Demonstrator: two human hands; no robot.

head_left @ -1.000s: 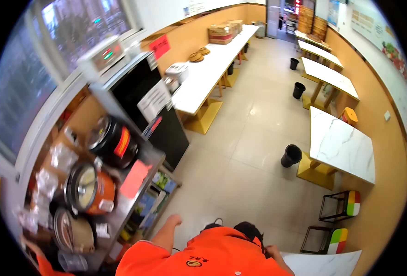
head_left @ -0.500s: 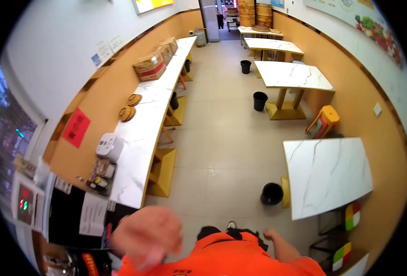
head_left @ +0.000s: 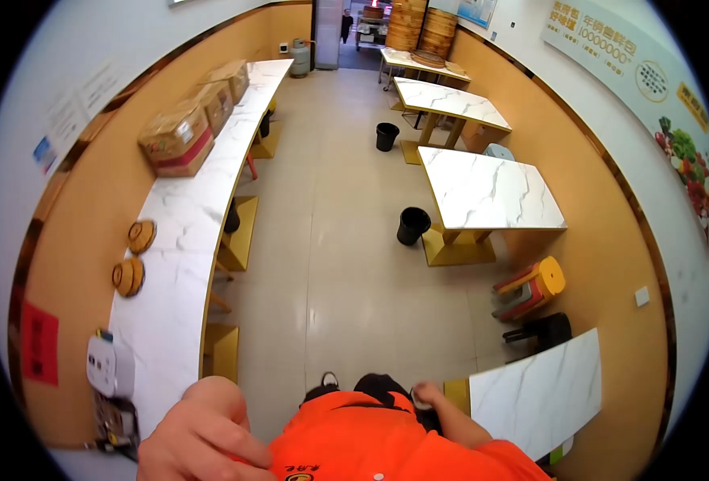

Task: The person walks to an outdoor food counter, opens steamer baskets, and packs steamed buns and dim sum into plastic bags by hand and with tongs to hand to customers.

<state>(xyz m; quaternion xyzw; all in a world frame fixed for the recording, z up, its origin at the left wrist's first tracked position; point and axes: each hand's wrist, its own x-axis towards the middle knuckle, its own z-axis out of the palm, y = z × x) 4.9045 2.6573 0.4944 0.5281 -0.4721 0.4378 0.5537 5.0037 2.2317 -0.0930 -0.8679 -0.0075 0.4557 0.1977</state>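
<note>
My left hand (head_left: 204, 437) is large and close at the lower left, in front of my orange shirt (head_left: 354, 441) and beside the near end of the long marble-topped counter (head_left: 166, 321). Its fingers are bent and closed, and whether anything is inside is hidden. Low by my dark trousers, my right hand (head_left: 427, 393) hangs with curled fingers; its contents cannot be made out. The nearest marble table (head_left: 539, 393) stands to its right.
Along the left counter are a white appliance (head_left: 111, 366), woven lids (head_left: 128, 276) and cardboard boxes (head_left: 176, 138). To the right stand more marble tables (head_left: 491, 188), black bins (head_left: 413, 225) and stacked stools (head_left: 535, 284). A tiled floor (head_left: 346, 264) runs between; a person (head_left: 346, 26) is beyond the doorway.
The view has swung right and moved down the aisle; the cookers and fridge have left the frame. My left hand has come up from low at the left edge to near the camera.
</note>
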